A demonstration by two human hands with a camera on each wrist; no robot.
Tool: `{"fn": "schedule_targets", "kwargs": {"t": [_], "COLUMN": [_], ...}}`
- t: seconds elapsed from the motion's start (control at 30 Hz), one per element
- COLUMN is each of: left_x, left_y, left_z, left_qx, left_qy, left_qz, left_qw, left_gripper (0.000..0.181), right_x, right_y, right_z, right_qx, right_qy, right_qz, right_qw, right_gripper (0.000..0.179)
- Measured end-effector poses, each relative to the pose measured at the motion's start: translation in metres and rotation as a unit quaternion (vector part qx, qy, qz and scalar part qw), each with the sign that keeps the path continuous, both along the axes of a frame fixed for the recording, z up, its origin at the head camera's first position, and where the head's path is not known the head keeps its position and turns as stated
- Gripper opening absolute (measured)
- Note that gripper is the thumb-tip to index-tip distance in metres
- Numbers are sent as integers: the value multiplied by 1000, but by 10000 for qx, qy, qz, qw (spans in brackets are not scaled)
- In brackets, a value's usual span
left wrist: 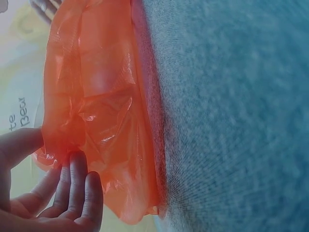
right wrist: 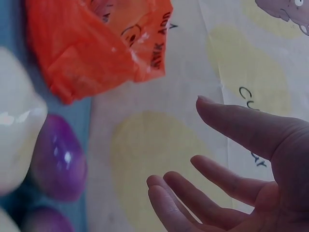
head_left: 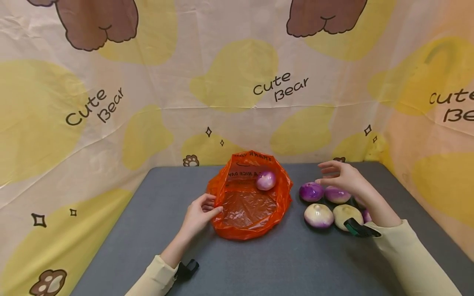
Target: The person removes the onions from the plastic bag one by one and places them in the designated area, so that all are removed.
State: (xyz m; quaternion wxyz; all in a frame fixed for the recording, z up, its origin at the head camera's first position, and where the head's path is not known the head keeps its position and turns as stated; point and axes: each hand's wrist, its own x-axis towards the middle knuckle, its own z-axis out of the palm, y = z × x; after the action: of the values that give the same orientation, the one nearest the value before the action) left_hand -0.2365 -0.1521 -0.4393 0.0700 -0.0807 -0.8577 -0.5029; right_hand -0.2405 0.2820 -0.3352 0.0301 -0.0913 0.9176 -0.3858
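An orange-red plastic bag (head_left: 244, 228) stands with its mouth open at the middle of the table. My left hand (head_left: 199, 213) pinches its left rim, thumb inside and fingers outside. One purple-and-white turnip (head_left: 266, 181) is inside the bag, near its far right wall. To the bag's right, several turnips (head_left: 319, 216) lie in a close group, two of them partly hidden by my right arm. Over the back of that group hovers my right hand (head_left: 342, 176), its fingers spread loosely around nothing. The right wrist view shows a purple turnip (right wrist: 59, 158) beside a whitish one (right wrist: 17, 125).
The grey table (head_left: 155, 205) reaches back to a printed cloth backdrop (head_left: 229, 82) with bears and lettering, which also hangs along both sides. Black straps (head_left: 187, 269) sit at both wrists.
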Motion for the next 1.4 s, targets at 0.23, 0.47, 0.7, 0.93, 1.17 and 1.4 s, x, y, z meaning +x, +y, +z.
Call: {"fn": "schedule_targets", "kwargs": {"t": [0.23,0.47,0.7,0.93,1.17,1.4], "left_x": [0,0,1,2,2,2], "left_y": [1,1,1,1,0,-1], "left_z": [0,0,2,4,1,3], "left_qx": [-12,45,24,26,68,-1], "left_qy": [-49,-79,-61,-61,-116,-67], "left_qz": [1,-43,-45,-9,-52,-41], "left_qw": [10000,9999,10000,10000,9999,10000], "left_gripper": [34,34,34,33,34,33], "right_x": [-20,-41,-59,-73,-83,-90], "right_y": [-24,-52,-82,-110,-122,-128], "right_z": [1,-2,-2,-5,-21,-38], "right_qx": [-31,-271,-482,-788,-695,-137], "right_qy": [51,56,-134,-332,-339,-177], "right_qz": [142,246,418,429,366,210], "right_qw": [9999,9993,9979,9954,9963,9995], "right_gripper": [67,63,59,58,56,62]}}
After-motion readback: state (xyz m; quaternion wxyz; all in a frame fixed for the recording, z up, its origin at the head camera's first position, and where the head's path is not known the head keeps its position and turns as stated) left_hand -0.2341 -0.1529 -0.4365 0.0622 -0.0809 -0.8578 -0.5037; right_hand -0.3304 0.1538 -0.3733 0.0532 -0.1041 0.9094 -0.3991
